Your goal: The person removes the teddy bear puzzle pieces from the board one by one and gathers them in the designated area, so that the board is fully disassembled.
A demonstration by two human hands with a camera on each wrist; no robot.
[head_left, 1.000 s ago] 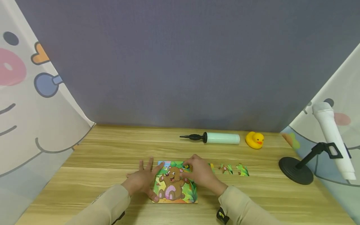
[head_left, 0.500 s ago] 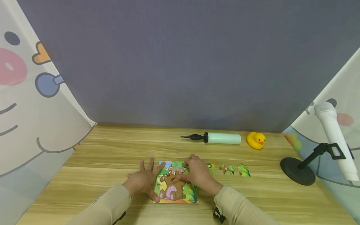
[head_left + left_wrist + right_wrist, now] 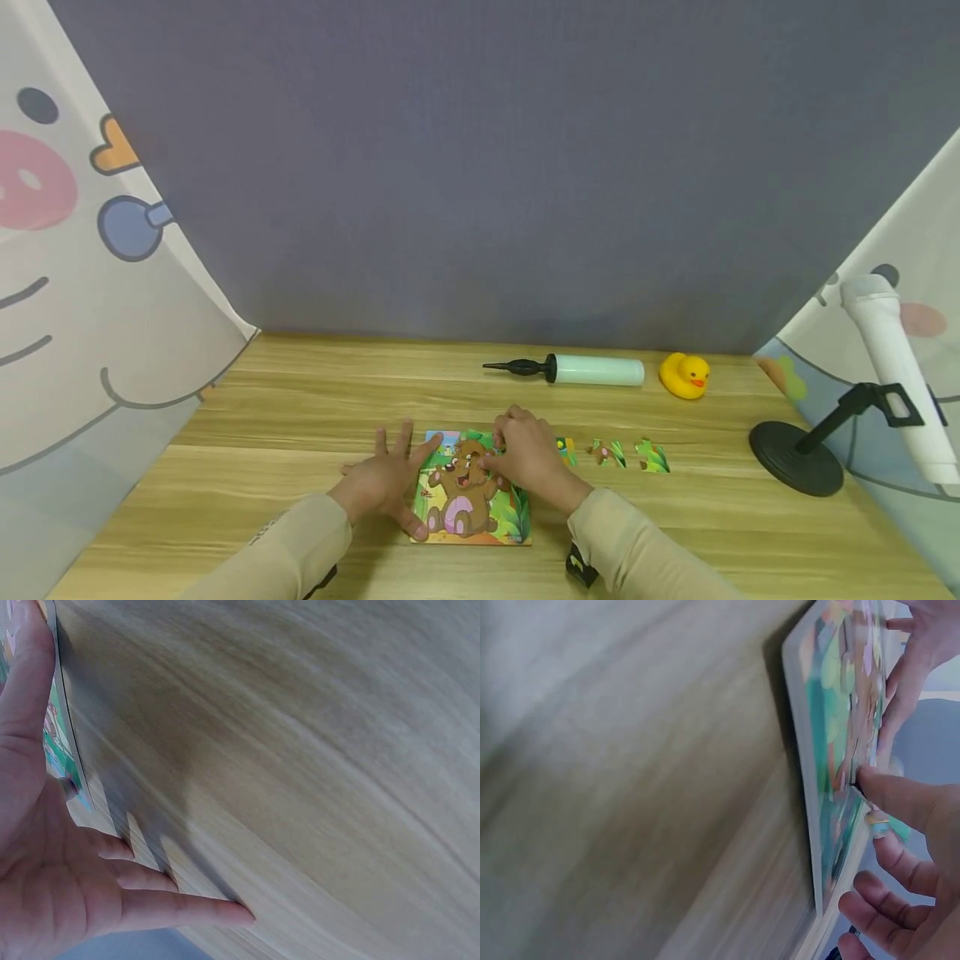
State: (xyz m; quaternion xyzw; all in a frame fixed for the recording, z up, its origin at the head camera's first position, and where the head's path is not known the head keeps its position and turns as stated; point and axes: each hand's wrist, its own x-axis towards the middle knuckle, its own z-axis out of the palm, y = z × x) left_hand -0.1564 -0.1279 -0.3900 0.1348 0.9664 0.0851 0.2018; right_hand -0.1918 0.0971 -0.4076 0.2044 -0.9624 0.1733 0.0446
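A bear jigsaw puzzle lies in its flat tray on the wooden table. My left hand is spread at its left side, thumb and index finger resting on the edge and the other fingers on the table. Over the upper right of the puzzle, my right hand pinches a puzzle piece between thumb and fingers; most of that piece is hidden. In the right wrist view the thumb touches the puzzle surface. Loose puzzle pieces, one with yellow, one brown and one green, lie right of the hand.
A balloon pump lies at the back of the table, beside a yellow rubber duck. On the right, a white microphone is held in a black stand. A grey panel rises behind the table.
My right hand has shifted slightly over the puzzle's upper right, still pinching the piece. The left hand stays at the edge. The whole head view has drifted a little.
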